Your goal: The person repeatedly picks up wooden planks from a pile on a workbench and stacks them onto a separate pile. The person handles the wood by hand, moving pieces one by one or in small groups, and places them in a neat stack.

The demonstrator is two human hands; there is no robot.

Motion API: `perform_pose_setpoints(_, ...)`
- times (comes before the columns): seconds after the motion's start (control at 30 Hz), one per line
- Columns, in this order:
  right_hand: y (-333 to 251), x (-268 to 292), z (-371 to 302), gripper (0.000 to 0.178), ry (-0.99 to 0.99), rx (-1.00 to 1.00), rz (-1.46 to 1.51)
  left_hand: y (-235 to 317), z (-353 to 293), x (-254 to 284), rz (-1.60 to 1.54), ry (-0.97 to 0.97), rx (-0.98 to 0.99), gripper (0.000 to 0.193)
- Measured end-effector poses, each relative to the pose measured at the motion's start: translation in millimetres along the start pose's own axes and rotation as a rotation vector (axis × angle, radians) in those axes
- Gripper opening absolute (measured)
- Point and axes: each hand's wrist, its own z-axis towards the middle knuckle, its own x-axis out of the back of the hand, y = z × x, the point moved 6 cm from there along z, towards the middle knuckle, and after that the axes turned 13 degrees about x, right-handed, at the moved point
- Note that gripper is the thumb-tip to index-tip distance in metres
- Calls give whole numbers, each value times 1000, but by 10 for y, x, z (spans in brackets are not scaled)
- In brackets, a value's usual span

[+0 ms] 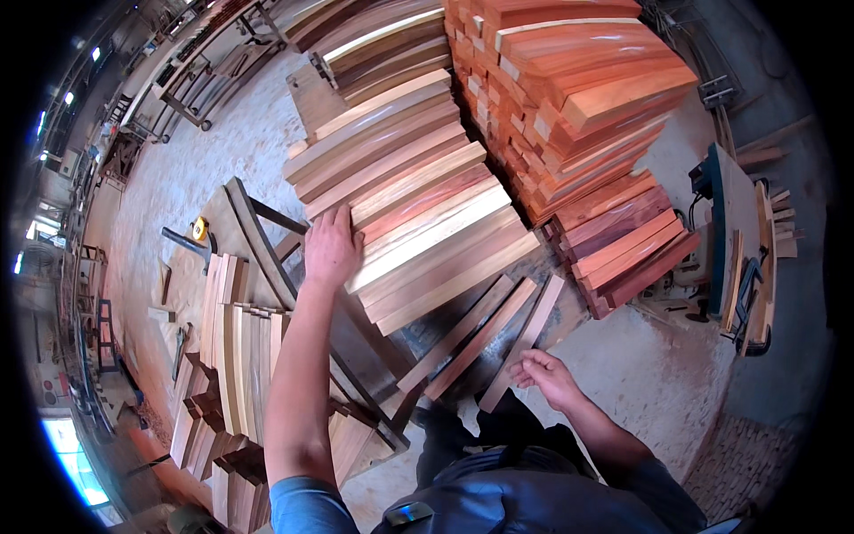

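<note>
My left hand [333, 249] is at the left ends of a layer of wooden boards [436, 222] in pale, brown and reddish tones. Its fingers and thumb close around the end of a reddish wooden board [418, 214], though the palm side is hidden. Lower right, my right hand [545, 377] hovers with loosely bent fingers, apart and holding nothing I can see. Its fingertips are close beside a loose wooden strip [527, 343]; whether they touch it I cannot tell. Two more strips, one pale brown [458, 334] and one reddish [483, 338], slant alongside.
A tall stack of orange-red boards [569, 98] rises behind, with a lower dark red pile [623, 240] at its right. To my left, a frame table [258, 240] bears upright wood pieces [240, 356] and a yellow tape measure [199, 230]. A machine [721, 231] stands far right.
</note>
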Motion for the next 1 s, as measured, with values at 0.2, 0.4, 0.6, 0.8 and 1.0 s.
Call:
perform_pose_setpoints(0.2,-64,-65,151,34,-27,28,32,63,13,-31,127,16,-39,36)
perform_pose_setpoints(0.4,-481,-489,595,36,-139,85,58,419,-661,150,181,55,-176,39)
perform_pose_setpoints(0.6,-938,-1031,1077,42,-152,198,103,635,-1305,44,-54,-116,24,52)
perform_pose_setpoints(0.8,-926,-1252,1379,30,33,294,388,786,-1796,-62,-321,-204,101,47)
perform_pose_setpoints(1.0,-846,-1122,1120,29,37,148,507,527,-1631,129,-366,-100,-14,58)
